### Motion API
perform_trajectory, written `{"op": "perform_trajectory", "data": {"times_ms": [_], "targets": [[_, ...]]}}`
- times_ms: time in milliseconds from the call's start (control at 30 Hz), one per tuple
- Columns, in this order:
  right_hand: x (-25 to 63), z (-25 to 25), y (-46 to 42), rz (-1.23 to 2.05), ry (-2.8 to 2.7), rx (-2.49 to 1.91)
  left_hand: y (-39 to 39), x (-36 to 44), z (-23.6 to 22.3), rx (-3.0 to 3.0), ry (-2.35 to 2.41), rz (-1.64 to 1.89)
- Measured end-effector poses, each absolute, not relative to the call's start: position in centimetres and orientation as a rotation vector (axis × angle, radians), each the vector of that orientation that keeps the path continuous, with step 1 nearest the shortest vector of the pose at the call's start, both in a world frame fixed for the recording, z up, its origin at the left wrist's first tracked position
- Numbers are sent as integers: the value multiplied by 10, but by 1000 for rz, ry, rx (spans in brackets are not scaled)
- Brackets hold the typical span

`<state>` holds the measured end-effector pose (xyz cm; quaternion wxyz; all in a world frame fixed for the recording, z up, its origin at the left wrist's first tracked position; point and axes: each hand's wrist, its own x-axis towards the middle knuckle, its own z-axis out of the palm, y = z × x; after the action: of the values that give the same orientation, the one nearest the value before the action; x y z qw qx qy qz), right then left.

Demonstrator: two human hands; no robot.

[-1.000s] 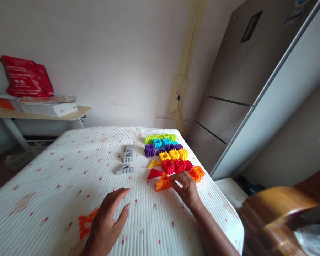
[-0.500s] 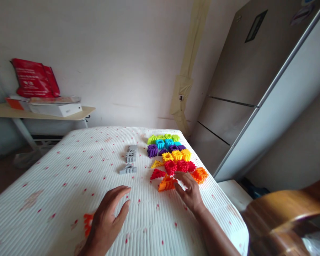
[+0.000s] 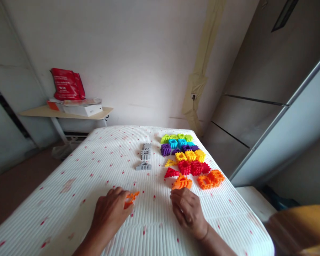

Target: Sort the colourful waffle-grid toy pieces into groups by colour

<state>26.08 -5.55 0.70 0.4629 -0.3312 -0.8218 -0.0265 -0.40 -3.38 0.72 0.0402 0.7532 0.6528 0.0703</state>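
My left hand [image 3: 112, 208] pinches an orange interlocking block piece [image 3: 132, 199] with notched edges, low over the white cover. My right hand [image 3: 188, 209] is closed with its fingers curled down, just in front of an orange triangular stack of pieces [image 3: 182, 182]. Whatever its fingertips may hold is hidden. To the right lie square orange pieces [image 3: 211, 178]. Behind them come red pieces [image 3: 196, 168], with a red triangular one [image 3: 171, 172] at their left.
Farther back sit yellow [image 3: 190, 155], purple [image 3: 165, 149], blue [image 3: 181, 143] and lime green pieces [image 3: 176, 138]. Grey pieces [image 3: 145, 154] form a separate column to the left. A side table [image 3: 40, 111] carries a red bag [image 3: 67, 84] and boxes. A fridge [image 3: 253, 96] stands at the right.
The left hand has moved right and taken hold of an orange piece. My right hand has drawn back from the orange stack, its fingers now curled. The view has turned left.
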Motion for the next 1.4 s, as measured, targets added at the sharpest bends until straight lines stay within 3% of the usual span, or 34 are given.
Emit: {"op": "perform_trajectory", "data": {"times_ms": [167, 400, 633, 733, 900, 1033, 1233, 1400], "targets": [[245, 1, -60, -11, -2160, -765, -36, 1, -6, 2315, 1844, 543], [239, 5, -60, 101, -2123, -801, -37, 15, -11, 1702, 1514, 1028], [220, -3, -61, 511, -1789, -1042, -43, 25, -14, 2380, 1247, 1342], [212, -5, -60, 714, -1713, -1070, -50, 31, -15, 2588, 1230, 1373], [211, -6, -59, 772, -1720, -1038, -53, 35, -16, 2633, 1183, 1433], [214, -7, -59, 748, -1705, -990, -49, 33, -18, 2290, 1210, 1420], [216, -12, -54, 584, -1718, -922, -52, 25, -9, 1520, 1173, 1090], [217, -12, -54, 462, -1810, -932, -54, 24, -5, 1312, 1078, 1052]]}}
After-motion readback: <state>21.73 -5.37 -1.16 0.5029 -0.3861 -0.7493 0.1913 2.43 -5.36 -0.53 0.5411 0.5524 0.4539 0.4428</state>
